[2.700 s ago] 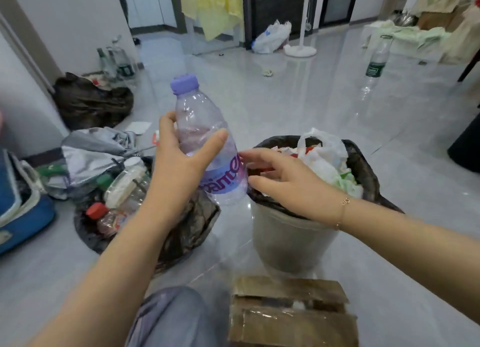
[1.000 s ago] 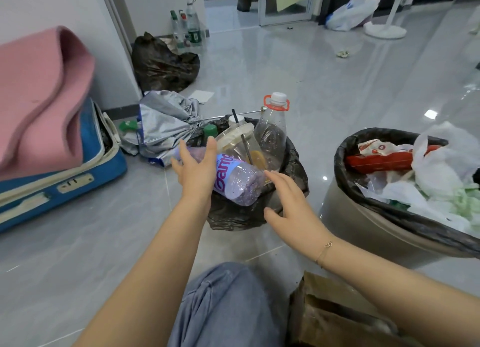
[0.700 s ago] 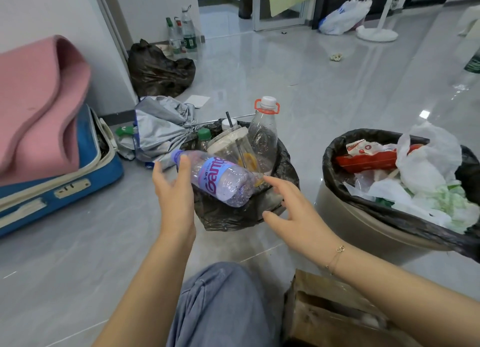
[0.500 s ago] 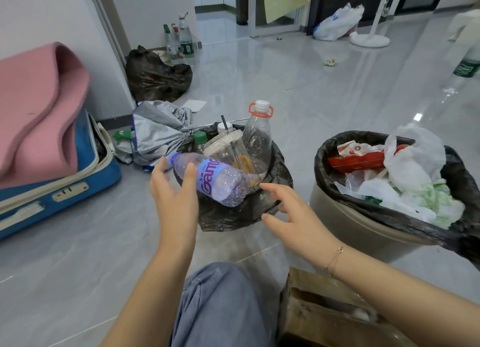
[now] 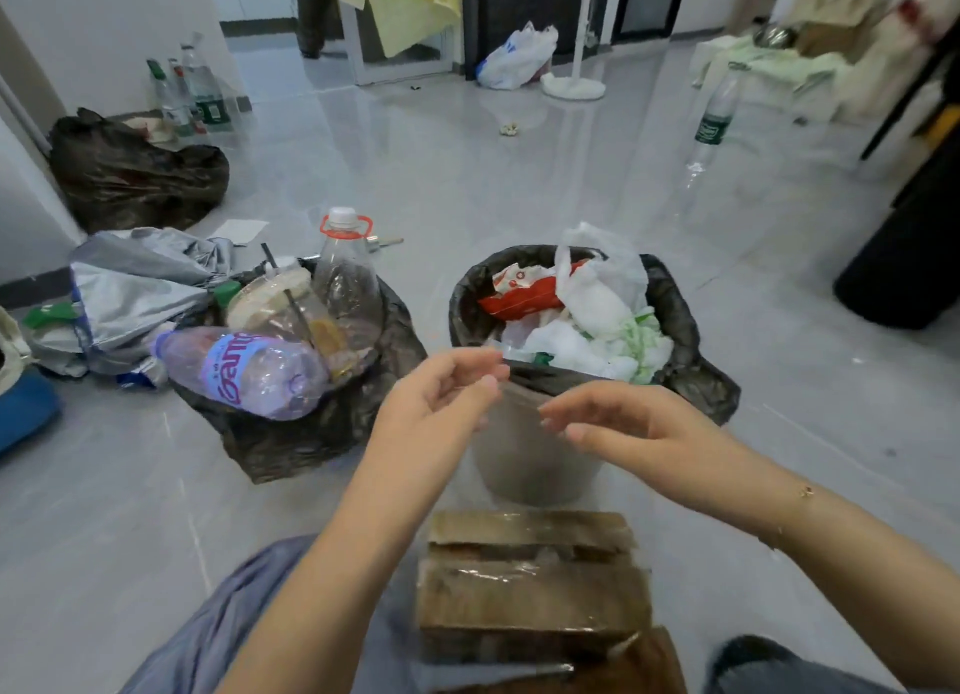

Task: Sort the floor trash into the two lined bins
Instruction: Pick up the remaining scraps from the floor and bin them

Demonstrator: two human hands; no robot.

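Glossy grey floor tiles [image 5: 467,184] spread across the room, scattered with litter. Two black-lined bins sit before the person: the left bin [image 5: 322,433] holds bottles, with a purple-labelled bottle [image 5: 244,371] lying across its near rim beside an upright clear bottle with an orange ring [image 5: 345,272]. The right bin [image 5: 691,329] is heaped with white bags and a red wrapper [image 5: 519,298]. Both hands hover empty in front of the right bin, the left hand [image 5: 436,407] and right hand [image 5: 634,428] with fingers loosely curled, gripping nothing. A cardboard box [image 5: 530,589] rests near the knees. Farther off, a green-labelled bottle [image 5: 714,116] stands on the floor.
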